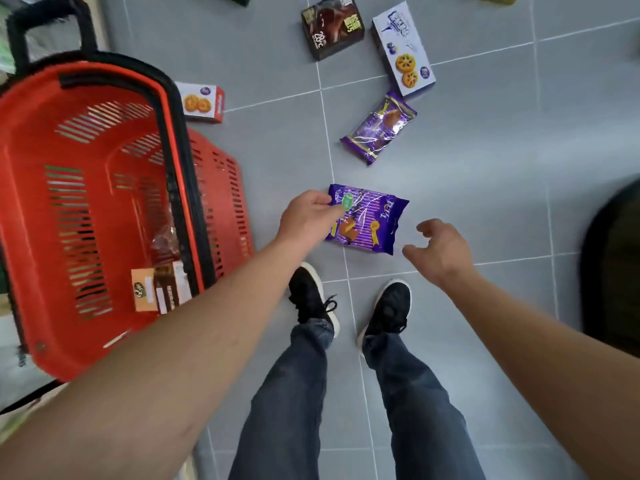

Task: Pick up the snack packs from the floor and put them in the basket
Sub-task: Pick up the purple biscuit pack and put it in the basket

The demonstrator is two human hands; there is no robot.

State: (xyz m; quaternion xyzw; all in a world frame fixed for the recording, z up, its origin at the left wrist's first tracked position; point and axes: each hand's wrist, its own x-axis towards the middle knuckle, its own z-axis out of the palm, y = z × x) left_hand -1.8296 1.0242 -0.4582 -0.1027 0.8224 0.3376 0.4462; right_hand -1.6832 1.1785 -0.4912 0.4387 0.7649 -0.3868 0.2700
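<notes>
My left hand [310, 216] pinches the left edge of a purple snack pack [372, 220], which is just in front of my feet. To the right of that pack my right hand [440, 249] hovers with its fingers spread and nothing in it. The red basket [31, 140] with black handles stands at the left and holds a few brown boxes [161, 289]. On the floor farther off lie a second purple pack [379, 128], a white and blue biscuit box [403, 48], a dark chocolate box [332, 27] and a small white and red box [202, 102] beside the basket.
Grey tiled floor all around. My two black shoes [349, 306] stand just behind the held pack. A dark rounded object [613, 261] sits at the right edge. More packs show partly at the top edge.
</notes>
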